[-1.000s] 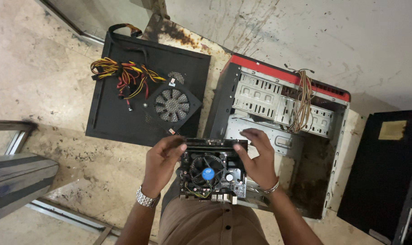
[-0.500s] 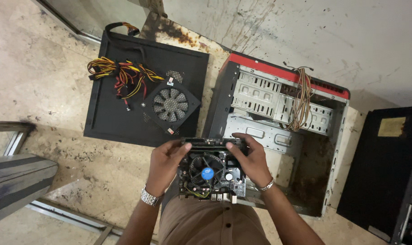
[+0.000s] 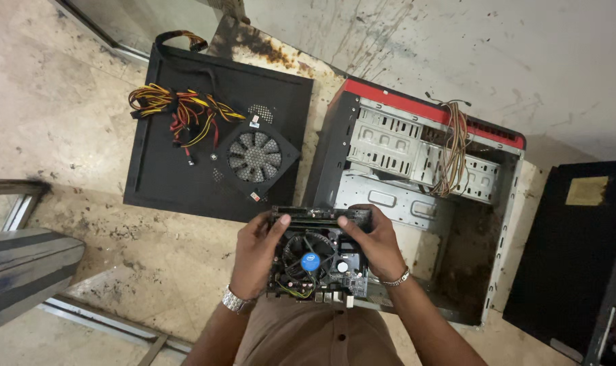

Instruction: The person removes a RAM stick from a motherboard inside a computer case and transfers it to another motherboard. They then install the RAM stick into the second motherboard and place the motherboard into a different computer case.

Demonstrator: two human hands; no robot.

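Both hands grip a square motherboard [image 3: 316, 261] held above the lap, near the open computer case [image 3: 416, 196]. The left hand [image 3: 255, 254] clasps its left edge, fingers curled over the top; the right hand [image 3: 370, 242] clamps the right edge likewise. A round finned cooler fan [image 3: 309, 256] with a blue centre sits on the board. On the stained floor lies a flat black side panel [image 3: 165, 169] bearing a boxy power supply [image 3: 255, 157], probably metal, with braided yellow-red cables [image 3: 179, 112].
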